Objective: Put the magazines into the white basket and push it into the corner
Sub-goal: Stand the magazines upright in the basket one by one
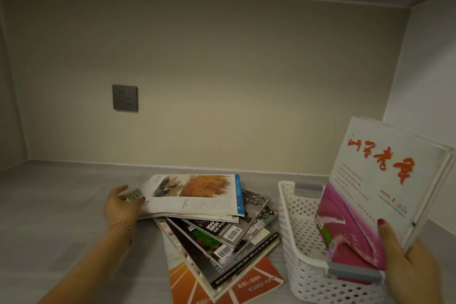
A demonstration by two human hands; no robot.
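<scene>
Loading magazines into the basket, one hand feeding while the other is fetching.

The right hand (pixel 414 261) is gripping a white magazine (pixel 385 180) by its near edge, thumb across the cover, and holding it upright over the basket (pixel 296 237) at the right, apparently so it can drop in on edge beside a pink one (pixel 350 232) already leaning inside. The left hand (pixel 121 207) is curling its fingers round the left edge of the top magazine (pixel 195 195) on the fanned stack (pixel 222 249), at the centre. The far right corner is lying just beyond the basket.
</scene>
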